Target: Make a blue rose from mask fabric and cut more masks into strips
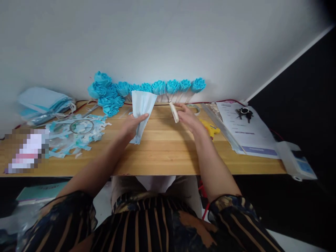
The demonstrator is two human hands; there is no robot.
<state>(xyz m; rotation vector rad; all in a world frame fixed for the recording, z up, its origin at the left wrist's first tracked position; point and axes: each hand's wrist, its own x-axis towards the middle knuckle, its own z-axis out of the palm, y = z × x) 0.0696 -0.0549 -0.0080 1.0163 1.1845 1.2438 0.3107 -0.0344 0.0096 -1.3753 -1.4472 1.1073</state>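
Note:
My left hand point(132, 126) is closed on a pale blue face mask point(144, 103), its thumb across the front. The pleated sheet stands upright above the table, flaring at the top. To the right, my right hand point(187, 115) holds a slim tool with a white handle point(174, 112), pinched near the fingertips. A thin metal end points away from me; whether it is a knife or scissors I cannot tell. Behind both hands, a row of blue flowers point(173, 86) on thin stems leans against the wall, with more blue flowers point(107, 94) heaped at its left.
Blue and white scraps point(76, 134) lie at left around a tape roll point(82, 126). Stacked masks point(44, 105) sit behind them. On the right are a yellow glue gun point(211, 128), another tape roll point(194, 109), papers point(244, 129), keys point(244, 113) and a white box point(296, 161).

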